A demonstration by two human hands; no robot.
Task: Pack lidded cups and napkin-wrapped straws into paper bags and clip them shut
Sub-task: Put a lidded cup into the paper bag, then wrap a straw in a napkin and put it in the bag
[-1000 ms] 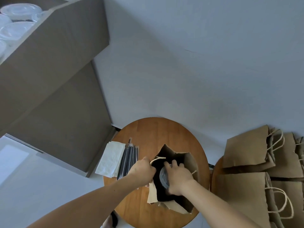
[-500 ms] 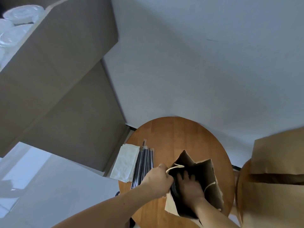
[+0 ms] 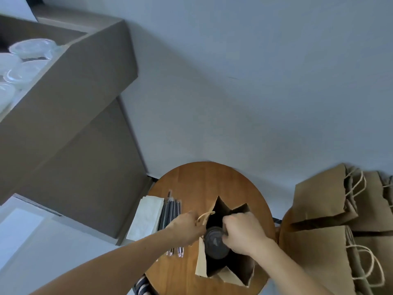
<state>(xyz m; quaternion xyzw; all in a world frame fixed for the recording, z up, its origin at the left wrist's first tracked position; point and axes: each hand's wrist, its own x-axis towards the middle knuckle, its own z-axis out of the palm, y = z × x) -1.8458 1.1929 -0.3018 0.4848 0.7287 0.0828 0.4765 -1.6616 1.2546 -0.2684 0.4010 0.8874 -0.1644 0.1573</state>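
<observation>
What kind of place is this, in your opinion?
Probably a takeaway drinks packing corner, perhaps in a café. Flat paper bags are piled at the right, wrapped straws and napkins lie on the round table, and clear cups stand on the shelf. A lidded cup is in the open bag.

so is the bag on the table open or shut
Open: the paper bag has its mouth gaping wide, and a lidded cup shows inside.

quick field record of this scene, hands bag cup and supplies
left hand: grips bag rim
right hand: holds cup inside bag
bag: open, upright on table
cup: lidded, in bag
napkins: on table, left of straws
straws: between napkins and bag
spare bags: flat, stacked at right
</observation>
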